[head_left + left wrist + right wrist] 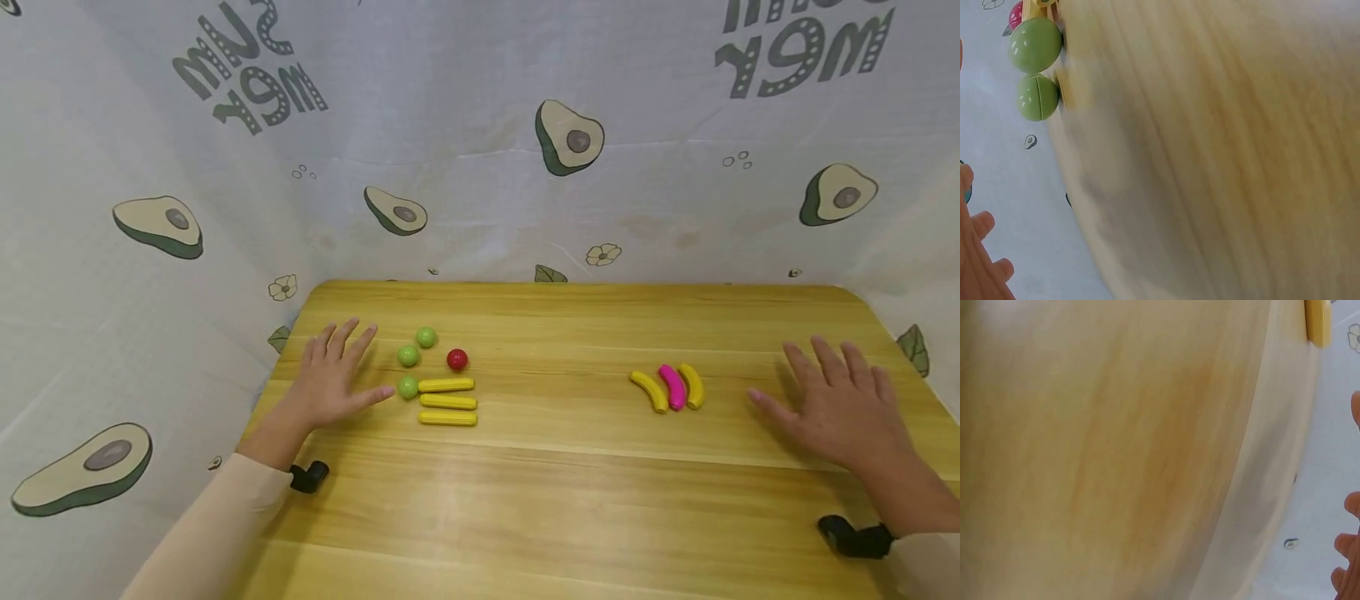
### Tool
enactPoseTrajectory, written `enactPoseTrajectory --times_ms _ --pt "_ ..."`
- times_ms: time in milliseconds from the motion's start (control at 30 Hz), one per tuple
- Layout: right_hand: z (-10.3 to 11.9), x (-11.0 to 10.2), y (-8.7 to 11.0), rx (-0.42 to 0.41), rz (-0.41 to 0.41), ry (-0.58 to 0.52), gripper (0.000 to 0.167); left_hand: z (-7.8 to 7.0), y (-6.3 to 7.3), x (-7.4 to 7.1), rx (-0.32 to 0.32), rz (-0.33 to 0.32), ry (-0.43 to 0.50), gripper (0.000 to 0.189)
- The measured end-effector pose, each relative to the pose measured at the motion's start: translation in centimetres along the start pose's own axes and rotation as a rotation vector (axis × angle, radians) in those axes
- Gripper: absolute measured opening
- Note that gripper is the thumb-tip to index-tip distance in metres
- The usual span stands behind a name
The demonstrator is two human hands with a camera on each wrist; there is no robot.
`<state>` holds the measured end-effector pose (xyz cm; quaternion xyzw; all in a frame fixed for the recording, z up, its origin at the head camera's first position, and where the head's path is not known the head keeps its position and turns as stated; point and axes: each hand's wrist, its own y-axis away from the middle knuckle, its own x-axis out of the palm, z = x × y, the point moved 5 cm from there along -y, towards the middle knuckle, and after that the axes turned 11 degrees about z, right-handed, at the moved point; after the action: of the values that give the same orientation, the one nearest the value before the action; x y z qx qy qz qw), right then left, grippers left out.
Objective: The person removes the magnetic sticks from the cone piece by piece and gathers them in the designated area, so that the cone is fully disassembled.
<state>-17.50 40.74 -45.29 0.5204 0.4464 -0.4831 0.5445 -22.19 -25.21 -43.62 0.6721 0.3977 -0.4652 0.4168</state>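
Note:
My left hand (330, 385) is over the left side of the table, fingers spread and nothing in it. Its thumb points toward a green ball (408, 387). Two more green balls (426, 337) and a red ball (457, 359) lie farther back; green balls (1036, 45) also show in the left wrist view. Three yellow corn-cob-like sticks (447, 402) lie stacked in a row beside them. On the right, my right hand (843, 408) is spread and holds nothing. Nearest to it are two yellow toy bananas (692, 386) with a pink one (672, 387) between them.
The wooden table (555, 500) has rounded far corners. A pale curtain (480, 100) printed with avocados hangs behind it and along the left side. Black wrist mounts (309, 477) sit at both wrists.

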Motion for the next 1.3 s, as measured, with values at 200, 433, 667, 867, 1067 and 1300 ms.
enactPoseTrajectory --times_ms 200,433,667,867,1067,1300 --pt "0.6 0.1 -0.1 -0.028 0.003 -0.011 0.098 -0.4 0.0 0.6 0.019 -0.007 -0.017 0.096" --pt "3.1 -0.3 -0.3 -0.144 -0.042 0.003 0.093 -3.1 -0.1 1.2 0.204 -0.11 -0.086 0.059" --pt "9.5 -1.2 0.1 -0.329 -0.142 -0.01 0.083 -5.0 -0.9 2.2 0.254 -0.013 -0.098 0.038" --pt "18.2 -1.5 1.2 -0.536 -0.218 -0.165 0.061 -5.4 -1.0 2.0 0.25 0.022 0.001 0.041" --pt "26.3 -0.5 1.0 -0.606 -0.008 -0.416 0.062 -7.7 -0.8 0.6 0.325 -0.081 -0.012 0.042" --pt "32.4 0.2 0.2 -0.643 0.105 -0.57 0.048 -11.3 -0.4 -0.3 0.495 -0.133 -0.089 0.04"
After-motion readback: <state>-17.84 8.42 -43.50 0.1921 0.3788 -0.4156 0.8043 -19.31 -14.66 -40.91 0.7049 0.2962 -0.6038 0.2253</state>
